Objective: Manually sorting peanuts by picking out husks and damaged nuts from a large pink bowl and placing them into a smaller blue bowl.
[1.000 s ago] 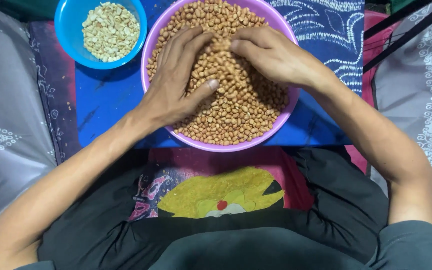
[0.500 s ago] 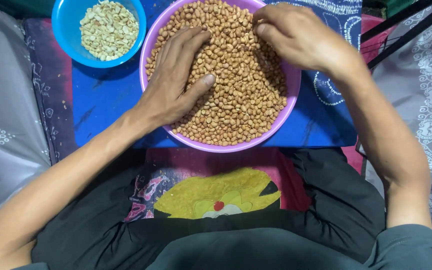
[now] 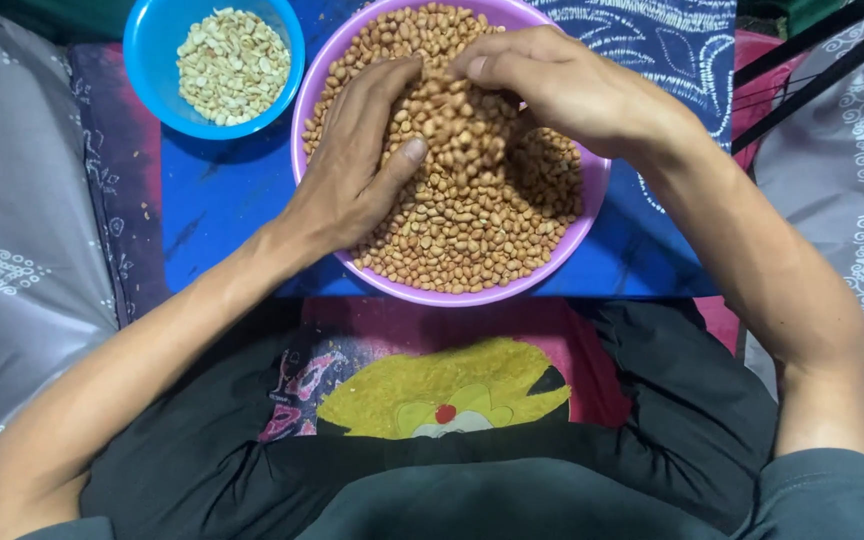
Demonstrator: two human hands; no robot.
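Left of the purple bowl (image 3: 584, 215) sits the small blue bowl (image 3: 142, 60) of pale skinned peanuts (image 3: 232, 62), near enough to drop into; my left hand (image 3: 357, 165) lies flat inside the purple bowl, fingers released and spread to bank the brown peanuts (image 3: 462, 225) into a heap; my right hand (image 3: 562, 90) hangs over the bowl's far side, fingers curled loosely, nuts spilling beneath them; the blue cloth (image 3: 212, 215) under both bowls probably catches strays.

Grey patterned bedding (image 3: 12, 250), blue cloth (image 3: 222, 200)
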